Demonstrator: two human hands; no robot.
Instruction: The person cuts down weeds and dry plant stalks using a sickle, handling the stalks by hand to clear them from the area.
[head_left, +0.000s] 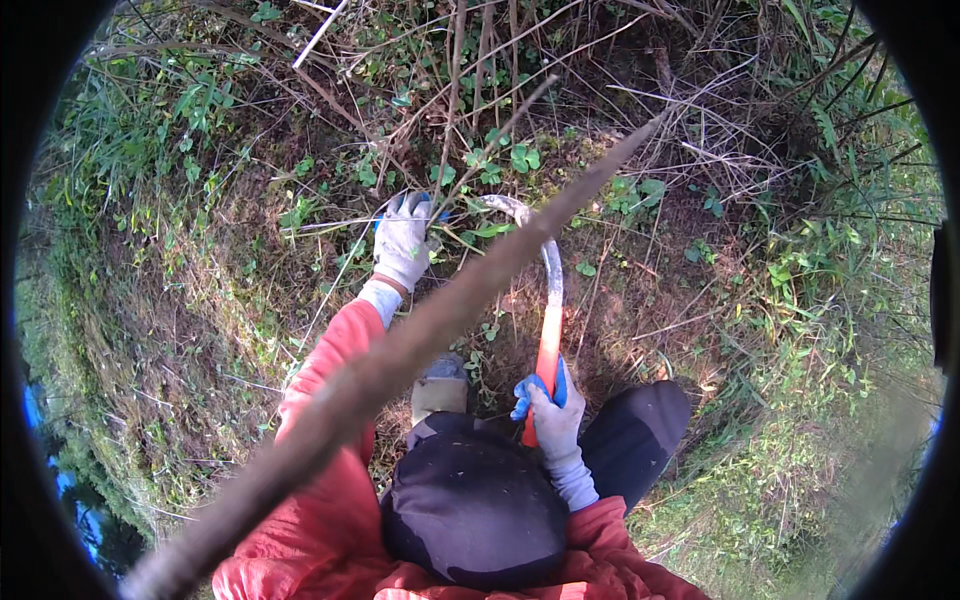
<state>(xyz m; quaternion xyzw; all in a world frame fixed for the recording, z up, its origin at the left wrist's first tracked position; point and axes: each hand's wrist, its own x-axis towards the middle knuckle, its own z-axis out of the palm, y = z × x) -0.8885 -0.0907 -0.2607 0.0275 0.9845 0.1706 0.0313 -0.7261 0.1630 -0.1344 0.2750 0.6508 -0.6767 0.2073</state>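
My right hand (556, 416), in a pale work glove with blue on the palm side, grips the orange handle of a sickle (553, 274). The sickle's curved, dirt-marked metal blade bends to the left above the handle, close to low green leaves. My left hand (405, 234), in a matching glove, reaches to the plants left of the blade. Thin stems (465, 180) run beside its fingers, whose tips are partly hidden, so I cannot tell whether it holds any.
A blurred brown branch (360, 382) crosses diagonally close to the camera, over my left sleeve. Dry twigs (720, 142) tangle at the top right. Grass and weeds (795, 450) cover the ground at right. My shoe (442, 382) stands below my left hand.
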